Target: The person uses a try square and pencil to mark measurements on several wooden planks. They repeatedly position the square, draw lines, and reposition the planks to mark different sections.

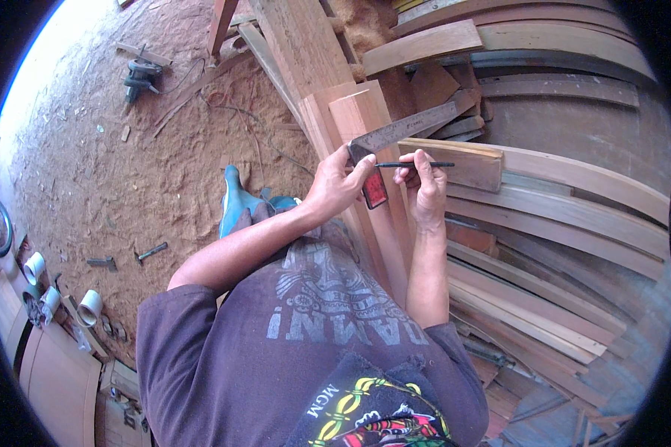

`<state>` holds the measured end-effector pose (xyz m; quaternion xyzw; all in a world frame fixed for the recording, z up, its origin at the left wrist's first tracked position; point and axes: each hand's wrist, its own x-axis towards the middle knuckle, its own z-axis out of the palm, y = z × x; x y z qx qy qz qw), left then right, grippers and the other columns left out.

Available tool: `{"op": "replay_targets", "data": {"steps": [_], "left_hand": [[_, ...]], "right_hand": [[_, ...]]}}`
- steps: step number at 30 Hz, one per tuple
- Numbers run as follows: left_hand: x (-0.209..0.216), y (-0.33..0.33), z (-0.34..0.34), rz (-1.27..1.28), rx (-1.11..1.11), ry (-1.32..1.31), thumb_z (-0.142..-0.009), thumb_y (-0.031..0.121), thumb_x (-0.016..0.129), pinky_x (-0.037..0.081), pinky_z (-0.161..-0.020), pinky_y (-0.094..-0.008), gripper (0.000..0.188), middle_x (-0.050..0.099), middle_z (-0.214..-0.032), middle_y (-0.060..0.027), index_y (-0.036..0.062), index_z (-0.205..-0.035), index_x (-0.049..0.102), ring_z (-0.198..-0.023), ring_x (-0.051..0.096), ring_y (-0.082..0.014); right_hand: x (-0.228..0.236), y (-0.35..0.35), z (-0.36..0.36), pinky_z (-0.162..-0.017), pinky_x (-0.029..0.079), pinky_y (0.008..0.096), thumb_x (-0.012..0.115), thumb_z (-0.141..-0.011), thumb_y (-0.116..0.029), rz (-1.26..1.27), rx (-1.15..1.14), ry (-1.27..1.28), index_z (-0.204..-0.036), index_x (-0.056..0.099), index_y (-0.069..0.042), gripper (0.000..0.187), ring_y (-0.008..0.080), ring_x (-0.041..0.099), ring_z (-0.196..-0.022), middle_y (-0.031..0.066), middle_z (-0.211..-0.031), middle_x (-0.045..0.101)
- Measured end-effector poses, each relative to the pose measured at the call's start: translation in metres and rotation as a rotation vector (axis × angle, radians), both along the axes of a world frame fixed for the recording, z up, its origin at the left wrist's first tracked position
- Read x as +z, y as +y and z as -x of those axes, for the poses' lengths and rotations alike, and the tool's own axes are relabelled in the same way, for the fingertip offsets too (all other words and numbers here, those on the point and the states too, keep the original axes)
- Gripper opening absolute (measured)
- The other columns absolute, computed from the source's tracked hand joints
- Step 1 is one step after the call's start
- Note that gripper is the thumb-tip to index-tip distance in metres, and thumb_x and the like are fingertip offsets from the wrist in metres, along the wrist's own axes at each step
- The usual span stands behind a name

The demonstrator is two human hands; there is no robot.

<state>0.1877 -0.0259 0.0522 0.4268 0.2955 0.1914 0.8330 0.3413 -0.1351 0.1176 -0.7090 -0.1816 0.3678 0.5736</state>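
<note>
Dark shirt (201, 357) fills the bottom. Left hand (335, 182) grips a square (406, 128) over the timber (359, 112), probably to steady it; right hand (427, 192) pinches a pencil (392, 165) near the left thumb.

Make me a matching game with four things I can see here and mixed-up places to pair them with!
Things:
1. Thin black pencil-shaped stick
2. Grey metal blade with a red-and-black handle
3. Glossy blue boot
4. Dark green power tool

Places:
A. On the brown sawdust, at the picture's upper left
B. In the left hand
C. In the right hand
D. Close to the left forearm

Pairs: 1-C, 2-B, 3-D, 4-A
</note>
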Motion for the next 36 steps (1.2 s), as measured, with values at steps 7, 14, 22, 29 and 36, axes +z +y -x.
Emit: {"op": "replay_targets", "data": {"steps": [7, 14, 22, 29, 36], "left_hand": [[0.0034, 0.0029, 0.0019, -0.038, -0.044, 0.014, -0.106, 0.028, 0.064, 0.059, -0.052, -0.0301, 0.035, 0.070, -0.087, -0.0079, -0.0038, -0.120, 0.062, -0.070, 0.068, -0.0124], [0.0083, 0.0042, 0.0025, 0.039, -0.051, 0.013, -0.106, 0.027, 0.064, 0.061, -0.054, -0.0304, 0.034, 0.070, -0.089, -0.0085, -0.0033, -0.121, 0.062, -0.072, 0.069, -0.0129], [0.0045, 0.0007, 0.0017, -0.026, -0.029, 0.052, -0.105, 0.027, 0.065, 0.058, -0.053, -0.0308, 0.034, 0.071, -0.087, -0.0100, -0.0033, -0.120, 0.063, -0.069, 0.069, -0.0135], [0.0081, 0.0020, 0.0022, -0.022, -0.021, 0.047, -0.106, 0.026, 0.064, 0.058, -0.052, -0.0305, 0.032, 0.071, -0.086, -0.0092, -0.0027, -0.118, 0.063, -0.068, 0.068, -0.0130], [0.0085, 0.0012, 0.0018, -0.004, -0.003, 0.029, -0.106, 0.026, 0.064, 0.059, -0.053, -0.0301, 0.031, 0.070, -0.085, -0.0077, -0.0028, -0.117, 0.063, -0.068, 0.068, -0.0124]], "right_hand": [[0.0012, 0.0008, 0.0021, -0.067, 0.053, 0.0288, 0.060, -0.109, -0.032, -0.005, -0.005, -0.002, -0.099, 0.073, -0.001, 0.036, 0.0144, 0.063, -0.069, 0.0048, -0.077, 0.066], [0.0015, 0.0020, 0.0041, -0.067, 0.052, 0.0285, 0.061, -0.109, -0.032, -0.012, -0.018, -0.011, -0.099, 0.073, 0.000, 0.036, 0.0146, 0.063, -0.069, 0.0048, -0.076, 0.066], [0.0001, 0.0006, 0.0028, -0.066, 0.052, 0.0282, 0.061, -0.109, -0.032, 0.005, -0.032, -0.007, -0.098, 0.073, 0.000, 0.036, 0.0144, 0.063, -0.069, 0.0053, -0.076, 0.066], [0.0018, 0.0023, 0.0039, -0.066, 0.051, 0.0275, 0.061, -0.109, -0.034, 0.010, -0.029, -0.009, -0.097, 0.073, -0.001, 0.037, 0.0138, 0.062, -0.068, 0.0044, -0.075, 0.065], [0.0054, 0.0054, 0.0065, -0.066, 0.051, 0.0269, 0.063, -0.108, -0.035, 0.021, -0.031, -0.014, -0.096, 0.073, -0.002, 0.037, 0.0136, 0.062, -0.068, 0.0040, -0.075, 0.066]]}}
